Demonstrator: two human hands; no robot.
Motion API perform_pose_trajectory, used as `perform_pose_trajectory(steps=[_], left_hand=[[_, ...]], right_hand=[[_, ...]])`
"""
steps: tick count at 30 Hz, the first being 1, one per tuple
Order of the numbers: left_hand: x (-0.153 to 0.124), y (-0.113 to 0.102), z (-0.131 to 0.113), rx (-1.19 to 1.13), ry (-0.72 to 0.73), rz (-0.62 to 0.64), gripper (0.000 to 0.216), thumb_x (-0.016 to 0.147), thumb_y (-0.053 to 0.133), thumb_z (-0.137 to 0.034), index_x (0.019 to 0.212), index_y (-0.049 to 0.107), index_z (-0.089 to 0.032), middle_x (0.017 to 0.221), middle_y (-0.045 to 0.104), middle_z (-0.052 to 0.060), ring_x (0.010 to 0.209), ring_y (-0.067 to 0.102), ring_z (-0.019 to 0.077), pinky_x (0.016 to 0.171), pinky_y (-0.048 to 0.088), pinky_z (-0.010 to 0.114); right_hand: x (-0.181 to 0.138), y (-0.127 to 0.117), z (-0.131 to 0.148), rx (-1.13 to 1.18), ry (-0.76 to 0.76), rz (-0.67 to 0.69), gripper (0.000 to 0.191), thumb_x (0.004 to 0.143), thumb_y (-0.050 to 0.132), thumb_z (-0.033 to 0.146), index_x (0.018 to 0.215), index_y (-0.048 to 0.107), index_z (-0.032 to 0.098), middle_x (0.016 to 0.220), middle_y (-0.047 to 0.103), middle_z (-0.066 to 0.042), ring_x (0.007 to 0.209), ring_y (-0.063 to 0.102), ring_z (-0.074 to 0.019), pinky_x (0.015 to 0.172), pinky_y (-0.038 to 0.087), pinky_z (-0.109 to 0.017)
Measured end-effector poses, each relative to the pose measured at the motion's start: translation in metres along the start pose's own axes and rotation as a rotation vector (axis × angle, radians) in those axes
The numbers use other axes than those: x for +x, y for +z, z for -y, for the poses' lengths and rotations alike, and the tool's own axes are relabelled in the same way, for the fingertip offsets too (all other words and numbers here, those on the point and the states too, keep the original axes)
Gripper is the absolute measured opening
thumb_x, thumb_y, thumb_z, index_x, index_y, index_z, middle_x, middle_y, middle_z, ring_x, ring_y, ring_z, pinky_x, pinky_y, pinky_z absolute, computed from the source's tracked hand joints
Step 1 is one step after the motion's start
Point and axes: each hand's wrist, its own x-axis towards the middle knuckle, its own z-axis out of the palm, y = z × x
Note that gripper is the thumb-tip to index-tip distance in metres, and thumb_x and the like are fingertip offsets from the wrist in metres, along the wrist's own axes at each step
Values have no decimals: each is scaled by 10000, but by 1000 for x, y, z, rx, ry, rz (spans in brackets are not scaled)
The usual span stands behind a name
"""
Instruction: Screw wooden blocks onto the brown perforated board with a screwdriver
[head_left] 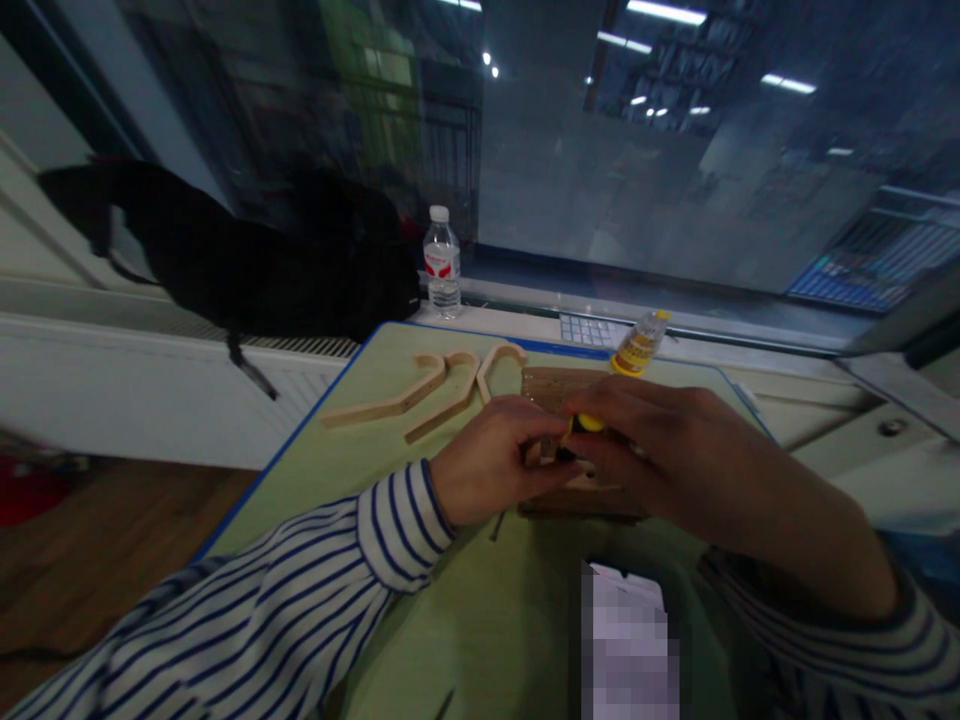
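My right hand is closed around a small tool with a yellow-and-black handle, like a stubby screwdriver; its tip is hidden. My left hand meets it from the other side, thumb and fingers pinched around a small wooden piece that is mostly covered. Both hands are over a brown board lying on the table. To the left of the board are several pale wooden hooks, bent at their far ends. A thin metal rod or screw lies below my left hand.
The pale green table has a blue edge. A phone, partly blurred out, lies near me. A yellow-capped bottle is behind the board. On the sill stand a water bottle and a black bag, before a window.
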Motion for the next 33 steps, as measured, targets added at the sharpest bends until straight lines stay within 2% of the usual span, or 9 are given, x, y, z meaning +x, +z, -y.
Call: perform_pose_trajectory(steps=[5, 8, 11, 15, 21, 26, 33], left_hand=[[-1, 1, -3, 54, -11, -116, 129, 786, 714, -284, 850, 689, -175, 724, 644, -9, 709, 577, 138, 700, 433, 272], [-2, 1, -4, 49, 14, -115, 109, 806, 692, -279, 820, 684, -171, 733, 648, -5, 715, 580, 139, 710, 434, 273], [-1, 0, -3, 55, 16, -87, 192, 838, 650, -316, 743, 659, -150, 740, 644, 9, 709, 569, 138, 686, 427, 263], [0, -1, -2, 54, 19, -59, 177, 814, 683, -317, 773, 671, -145, 698, 612, -2, 666, 539, 130, 651, 405, 253], [0, -3, 2, 1, 32, -8, 141, 818, 665, -281, 767, 658, -151, 792, 656, 23, 765, 590, 148, 748, 441, 276], [0, -2, 4, -43, 35, 29, 139, 845, 614, -279, 805, 674, -160, 835, 669, 31, 826, 608, 157, 788, 460, 283], [-2, -2, 3, -51, 46, 39, 152, 867, 568, -257, 856, 683, -157, 868, 672, 39, 856, 610, 158, 808, 466, 294]], right_hand=[[-1, -2, 1, 0, 12, 11, 307, 963, 480, 293, 1253, 556, 226, 1124, 674, -48, 1017, 643, -202, 897, 517, -382], [-4, -4, 0, -16, -13, 2, 337, 966, 475, 322, 1281, 531, 216, 1228, 646, -59, 1088, 622, -208, 932, 508, -391], [-7, -5, 0, -18, -46, -13, 342, 956, 487, 283, 1280, 525, 180, 1322, 594, -88, 1163, 583, -229, 963, 493, -397], [-8, -6, 3, -9, -56, 28, 329, 937, 485, 194, 1259, 549, 199, 1179, 664, -77, 1030, 645, -217, 923, 510, -390], [-5, -5, 4, -47, -62, -14, 317, 910, 511, 183, 1211, 607, 207, 986, 723, -70, 909, 684, -215, 799, 544, -347], [-3, -3, 5, -56, -44, -20, 273, 929, 516, 235, 1177, 616, 179, 1049, 705, -89, 963, 672, -229, 850, 533, -370], [1, -2, 6, -25, -52, -25, 260, 960, 478, 288, 1154, 623, 191, 1016, 697, -63, 998, 654, -224, 916, 510, -398]])
